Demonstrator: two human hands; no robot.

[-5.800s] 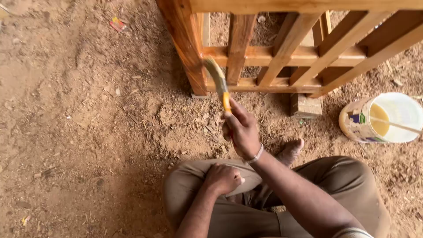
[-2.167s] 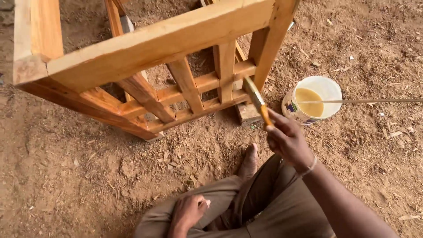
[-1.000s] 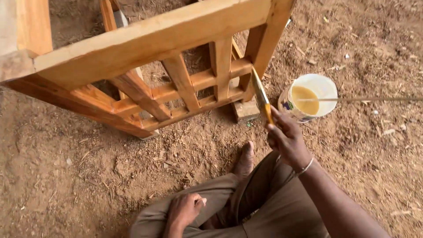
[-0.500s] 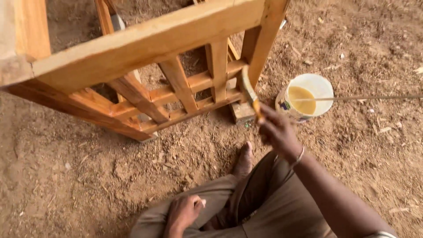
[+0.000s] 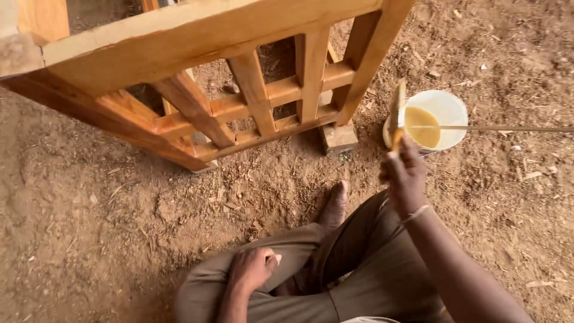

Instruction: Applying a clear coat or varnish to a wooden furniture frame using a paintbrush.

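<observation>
1. Wooden-handled brush (image 5: 397, 113) has swung off the frame (image 5: 251, 90) since half a second ago; it now sits at the rim of the white tub (image 5: 445, 107) of yellow liquid.
2. Right hand (image 5: 405, 173) fingers closed around the brush handle.
3. Left hand (image 5: 252, 269) loosely curled on the knee, holding nothing.
4. Thin stick (image 5: 508, 128) lies across the tub.
5. Open dirt floor (image 5: 89, 227) left of the legs; frame leg close beside the tub.

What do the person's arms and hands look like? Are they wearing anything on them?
Both arms are bare, with no sleeves over the forearms and no gloves. The right hand has a thin, pale bangle round its wrist. The left hand and its wrist wear nothing. The trousers are olive-brown.
</observation>
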